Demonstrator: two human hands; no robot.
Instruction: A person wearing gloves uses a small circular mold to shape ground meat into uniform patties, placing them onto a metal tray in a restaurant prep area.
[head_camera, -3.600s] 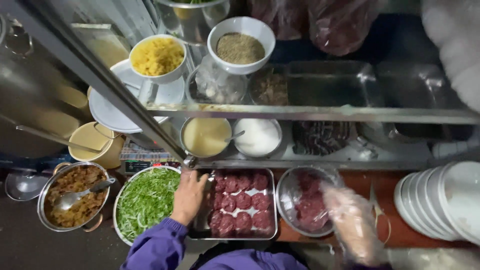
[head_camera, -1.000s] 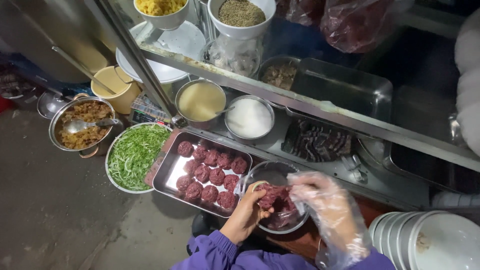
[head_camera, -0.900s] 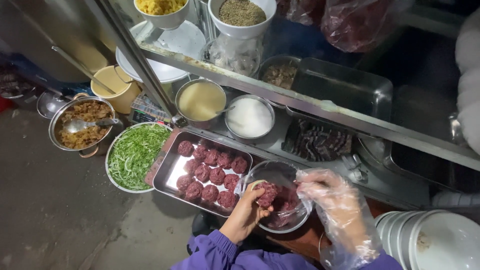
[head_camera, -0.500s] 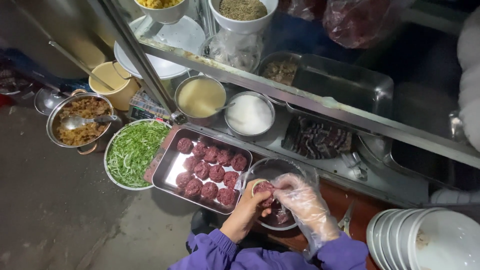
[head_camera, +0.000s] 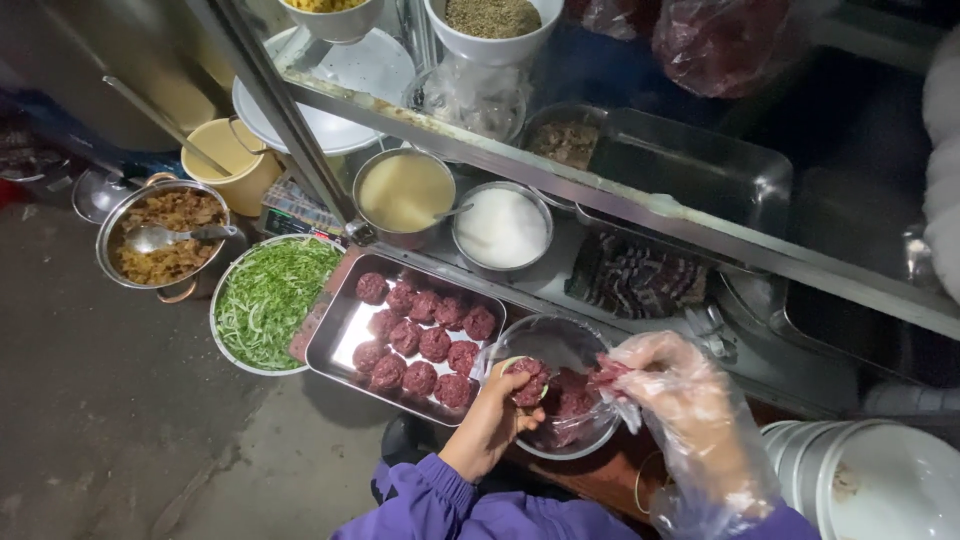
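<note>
Left hand (head_camera: 495, 420), bare, grip closed on round lump of minced red meat (head_camera: 527, 381) over steel bowl (head_camera: 560, 345). Right hand (head_camera: 680, 400) in crinkled clear plastic glove, grip pinching meat scrap (head_camera: 606, 373). Shiny steel tray (head_camera: 345, 335) of meat patties (head_camera: 425, 340) just left. Shredded greens (head_camera: 268, 300) beside it. Stall counter (head_camera: 600, 475) reddish; concrete floor (head_camera: 120, 420) below.
</note>
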